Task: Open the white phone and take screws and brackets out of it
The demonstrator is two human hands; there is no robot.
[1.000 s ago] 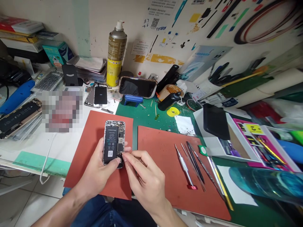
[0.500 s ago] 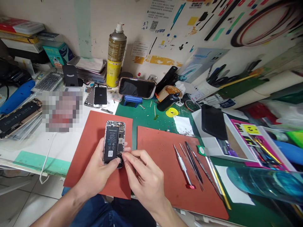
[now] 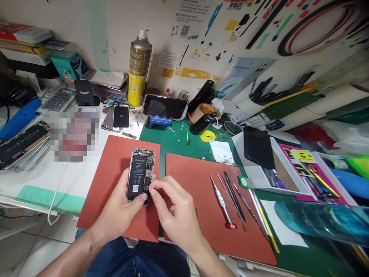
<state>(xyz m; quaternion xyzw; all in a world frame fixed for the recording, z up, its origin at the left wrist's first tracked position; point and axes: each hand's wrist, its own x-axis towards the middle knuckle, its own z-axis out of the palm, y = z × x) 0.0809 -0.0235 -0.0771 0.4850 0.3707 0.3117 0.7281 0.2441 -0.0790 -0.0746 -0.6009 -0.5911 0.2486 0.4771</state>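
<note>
My left hand (image 3: pixel 122 209) is wrapped round the lower end of an opened phone (image 3: pixel 140 173), its black battery and circuit board facing up. It holds the phone just above the left red mat (image 3: pixel 111 181). My right hand (image 3: pixel 173 209) is closed in a pinch, thumb and forefinger pressed at the phone's lower right corner. What the pinch holds is too small to make out. Both forearms come in from the bottom edge.
The right red mat (image 3: pixel 196 184) carries a metal spudger (image 3: pixel 220 200) and tweezers (image 3: pixel 233 196). Behind stand a spray can (image 3: pixel 139 67), a phone on a blue stand (image 3: pixel 165 107), a white phone screen (image 3: pixel 120 117) and a white tray (image 3: pixel 276 169) at right.
The phone has tilted slightly to the right in my left hand. My right hand's fingers have shifted up a little along its lower right corner. The view has drifted slightly.
</note>
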